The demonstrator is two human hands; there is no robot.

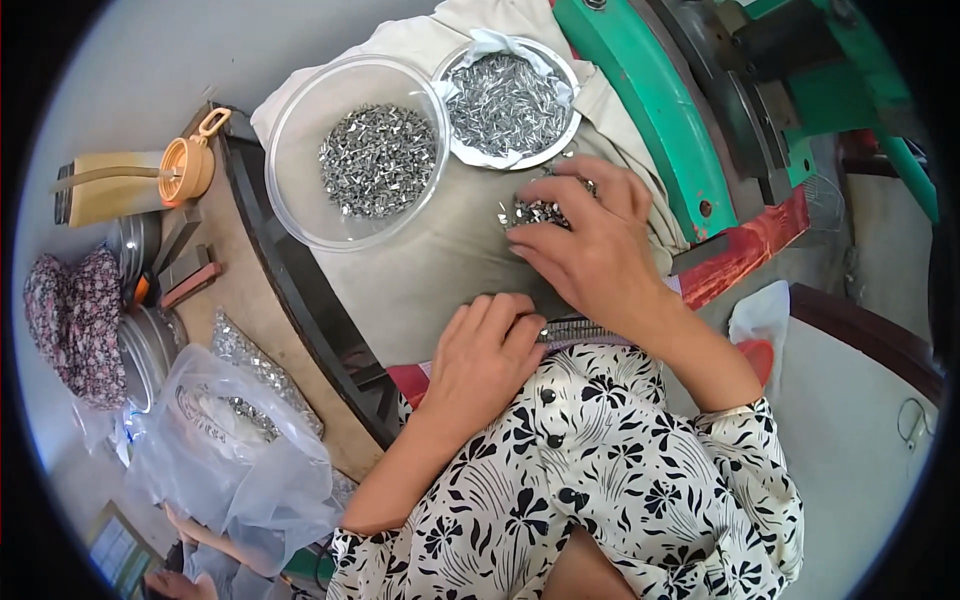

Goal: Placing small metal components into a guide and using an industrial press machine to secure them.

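My right hand (600,235) arches over a small loose pile of shiny metal pieces (540,212) on the cloth-covered table. Its thumb and fingers are apart, the fingertips reaching into or around the pile, partly hiding it. Nearer to me, my left hand (478,360) is closed, thumb and fingers pressed together at the table's front edge. A tiny metal piece (543,335) shows at its fingertips. Right beside that hand lies a grey ribbed strip (580,329). Beyond both hands stand a clear plastic bowl (290,205) of short metal pieces and a lined bowl (553,150) of slender metal pins.
A green machine (650,110) stands close at the right. On a wooden side table at the left are an orange-lidded container (187,170), a red-edged block (190,284) and plastic bags (240,450) with metal pieces. Another person (200,575) is at the lower left.
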